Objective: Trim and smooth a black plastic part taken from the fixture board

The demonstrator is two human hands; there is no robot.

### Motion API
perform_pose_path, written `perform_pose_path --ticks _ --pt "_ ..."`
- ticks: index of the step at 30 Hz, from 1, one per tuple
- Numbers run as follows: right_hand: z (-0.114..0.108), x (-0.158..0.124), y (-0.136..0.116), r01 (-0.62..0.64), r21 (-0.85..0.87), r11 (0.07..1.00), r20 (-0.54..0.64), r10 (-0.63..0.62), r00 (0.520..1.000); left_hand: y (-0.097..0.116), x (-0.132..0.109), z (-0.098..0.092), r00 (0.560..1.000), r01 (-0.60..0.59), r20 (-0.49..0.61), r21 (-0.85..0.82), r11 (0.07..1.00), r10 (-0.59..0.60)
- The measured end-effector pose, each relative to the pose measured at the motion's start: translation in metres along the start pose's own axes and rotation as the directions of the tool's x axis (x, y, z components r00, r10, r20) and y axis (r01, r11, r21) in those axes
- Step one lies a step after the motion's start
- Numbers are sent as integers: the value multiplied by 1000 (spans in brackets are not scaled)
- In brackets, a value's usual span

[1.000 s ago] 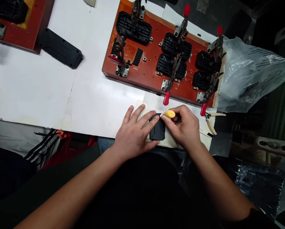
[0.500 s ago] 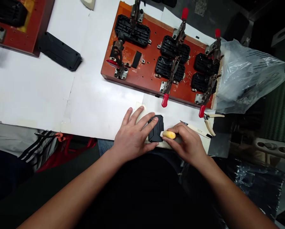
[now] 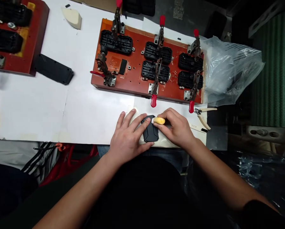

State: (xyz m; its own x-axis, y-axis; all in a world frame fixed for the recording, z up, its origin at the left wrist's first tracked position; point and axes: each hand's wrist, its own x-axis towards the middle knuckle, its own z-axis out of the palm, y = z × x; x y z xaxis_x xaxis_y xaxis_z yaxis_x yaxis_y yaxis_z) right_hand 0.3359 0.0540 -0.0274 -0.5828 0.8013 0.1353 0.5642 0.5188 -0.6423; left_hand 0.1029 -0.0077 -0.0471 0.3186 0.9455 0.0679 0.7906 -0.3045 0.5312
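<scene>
A small black plastic part (image 3: 150, 133) lies on a pale pad (image 3: 171, 143) at the table's near edge. My left hand (image 3: 128, 137) presses down on it, fingers spread across its left side and top. My right hand (image 3: 178, 127) grips a tool with a yellow handle (image 3: 159, 121), whose tip rests against the part's upper right edge. The tool's working end is hidden between my fingers and the part.
A red-brown jig board (image 3: 137, 79) with toggle clamps and several black parts lies just beyond my hands. A clear plastic bag (image 3: 228, 70) is to the right, cutters (image 3: 203, 116) beside it. A long black housing (image 3: 53, 69) and a second jig (image 3: 18, 60) lie at the left.
My right hand has slid the yellow-handled tool from the part's lower right side up to its upper right edge. My left hand keeps holding the part. The camera view has shifted.
</scene>
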Motion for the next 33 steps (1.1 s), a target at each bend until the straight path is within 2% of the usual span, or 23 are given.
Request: perform_pose_path --ticks 5,10,16,20,22,24,25,27,30,33 --pt "-2 -12 -9 -31 60 998 168 20 986 0 0 0 999 -27 29 26 999 27" --pt "0 -7 -11 -12 20 1000 95 10 995 -1 1 1 1000 -18 -2 47 999 18" --pt "-6 -12 -11 3 86 996 260 -26 965 1 1 0 999 -47 24 56 997 45" --pt "-2 -14 -12 -4 100 995 168 -13 986 -3 -1 1 999 -47 14 120 992 46" --pt "-10 -20 -13 -47 117 992 211 22 977 -4 -1 1 998 -59 23 137 989 57" --pt "-27 -22 -14 -117 74 990 289 91 953 -4 -1 1 997 -74 36 149 986 69" --pt "-37 -19 -14 -157 30 987 291 142 946 -4 -2 0 997 -76 39 157 985 71" --pt "-59 1 -11 -244 -94 965 201 258 945 -4 -4 1 997 -78 35 183 980 72" --pt "-82 57 -4 -372 -317 872 21 399 917 -7 -7 4 996 -94 27 232 968 90" --pt "-91 117 4 -427 -401 811 -25 456 890 -13 -8 7 993 -114 22 269 956 112"
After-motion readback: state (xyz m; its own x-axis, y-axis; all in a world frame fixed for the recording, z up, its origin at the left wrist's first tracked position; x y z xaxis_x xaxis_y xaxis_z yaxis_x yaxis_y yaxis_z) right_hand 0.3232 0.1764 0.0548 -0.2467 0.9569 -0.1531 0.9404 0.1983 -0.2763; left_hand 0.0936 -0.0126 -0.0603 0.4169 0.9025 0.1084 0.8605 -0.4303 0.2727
